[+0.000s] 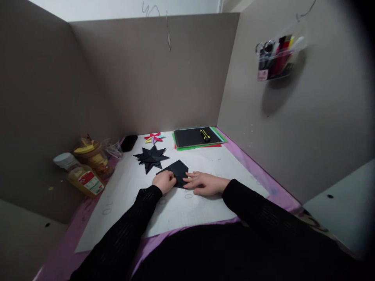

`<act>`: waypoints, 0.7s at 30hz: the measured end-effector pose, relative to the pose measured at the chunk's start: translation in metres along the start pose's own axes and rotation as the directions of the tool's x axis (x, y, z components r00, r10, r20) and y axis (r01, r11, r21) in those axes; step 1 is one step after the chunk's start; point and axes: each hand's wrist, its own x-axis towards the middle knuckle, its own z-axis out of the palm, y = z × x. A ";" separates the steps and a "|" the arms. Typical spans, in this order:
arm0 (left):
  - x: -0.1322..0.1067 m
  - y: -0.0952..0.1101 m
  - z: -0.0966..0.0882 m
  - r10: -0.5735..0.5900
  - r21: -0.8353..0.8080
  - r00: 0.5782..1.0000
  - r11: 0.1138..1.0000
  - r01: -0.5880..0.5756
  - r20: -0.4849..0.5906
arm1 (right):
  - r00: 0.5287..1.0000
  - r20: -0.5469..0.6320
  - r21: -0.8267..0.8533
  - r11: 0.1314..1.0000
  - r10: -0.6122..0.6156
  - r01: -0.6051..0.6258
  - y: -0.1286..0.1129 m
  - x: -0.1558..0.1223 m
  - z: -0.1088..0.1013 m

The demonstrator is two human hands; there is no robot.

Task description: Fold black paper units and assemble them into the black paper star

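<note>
Below centre frame, we fold, it seems, black paper (179, 168): left hand (164, 181) curled closed, right hand (206, 183) open. Firm creasing, we judge, is needed next.

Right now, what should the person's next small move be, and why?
Probably a gentle press with the left hand along the black paper's near edge: its curled fingers rest by that edge, and the right hand lies at the paper's right side, well placed to steady it. Any crease under the fingers is hidden.
</note>
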 end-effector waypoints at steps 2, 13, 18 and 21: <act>0.000 0.000 0.000 -0.009 -0.003 1.000 1.000 0.009 0.001 | 1.000 0.006 0.002 1.000 0.006 -0.006 -0.001 0.000 -0.001; 0.002 -0.005 0.000 -0.008 -0.062 1.000 0.998 0.009 0.018 | 1.000 0.017 -0.038 0.999 -0.003 0.004 -0.003 -0.001 0.000; 0.002 -0.012 -0.005 -0.020 -0.132 0.999 0.991 0.025 0.043 | 0.998 -0.043 -0.062 0.997 -0.041 0.039 -0.005 0.000 0.000; 0.002 -0.014 -0.006 -0.010 -0.146 0.999 0.989 0.016 0.042 | 0.993 -0.090 -0.114 0.991 -0.073 0.062 -0.009 0.004 0.002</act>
